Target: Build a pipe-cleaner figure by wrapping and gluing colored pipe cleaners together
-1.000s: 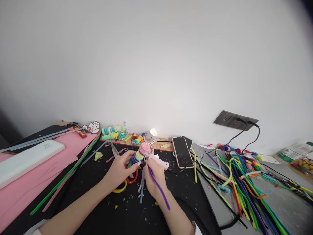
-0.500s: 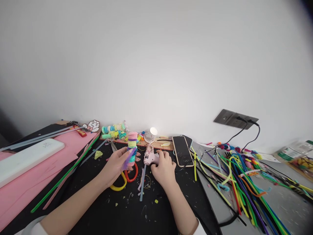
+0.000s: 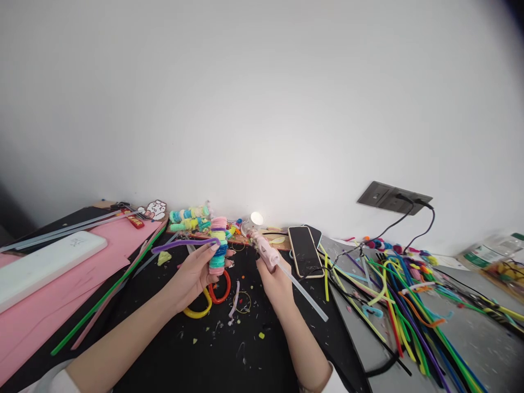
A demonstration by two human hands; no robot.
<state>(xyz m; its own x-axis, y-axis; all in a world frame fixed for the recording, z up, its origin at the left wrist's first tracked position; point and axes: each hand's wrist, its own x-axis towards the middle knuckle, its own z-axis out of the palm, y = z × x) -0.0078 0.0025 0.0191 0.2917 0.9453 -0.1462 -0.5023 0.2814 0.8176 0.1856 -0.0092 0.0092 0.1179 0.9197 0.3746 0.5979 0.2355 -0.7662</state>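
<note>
My left hand grips a column of coiled pipe cleaners in pink, yellow, blue and teal, held upright. A purple pipe cleaner sticks out to the left from under its thumb and fingers. My right hand is wrapped round a pale pink hot glue gun, its nozzle pointing away toward the small lit cup-shaped lamp. A clear glue stick juts from the gun's back toward the lower right. Below my left hand lie scissors with red and yellow handles, their blades partly hidden.
A phone lies right of my right hand. Many loose pipe cleaners cover the right side, with cables among them. Pink sheets and a white case are at left. More coiled pieces sit against the wall.
My right hand has taken up the glue gun from the table, and its glue stick has swung to the right. The purple pipe cleaner now extends leftward from my left hand.
</note>
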